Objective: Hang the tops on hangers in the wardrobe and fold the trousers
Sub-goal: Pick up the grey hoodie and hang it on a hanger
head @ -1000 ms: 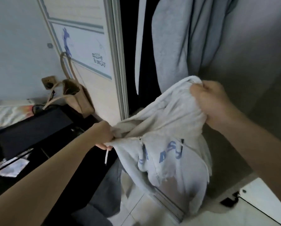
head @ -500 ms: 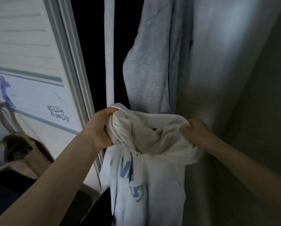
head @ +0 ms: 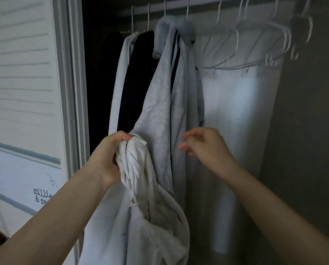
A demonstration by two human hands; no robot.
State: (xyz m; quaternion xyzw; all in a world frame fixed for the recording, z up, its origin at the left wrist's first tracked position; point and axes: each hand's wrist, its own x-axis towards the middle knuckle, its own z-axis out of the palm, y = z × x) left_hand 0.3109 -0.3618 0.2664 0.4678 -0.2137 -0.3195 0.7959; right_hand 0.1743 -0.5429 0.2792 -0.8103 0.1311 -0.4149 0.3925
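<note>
My left hand (head: 106, 157) grips a bunched white zip hoodie (head: 140, 217), which hangs down from it in front of the open wardrobe. My right hand (head: 203, 144) is raised to its right, free of the cloth, fingers loosely curled and holding nothing. Behind the hands a grey top (head: 165, 96) hangs on a hanger from the rail (head: 198, 4). Several empty white hangers (head: 255, 41) hang on the rail to the right.
A dark top (head: 138, 73) and a pale top (head: 119, 79) hang left of the grey one. The white louvred door (head: 22, 73) stands at the left with its frame (head: 72, 83). A grey wall (head: 309, 131) closes the right side.
My right hand has let go of the white hoodie and lifted away. The left hand alone holds it now. My view has tilted up, showing the rail and hangers.
</note>
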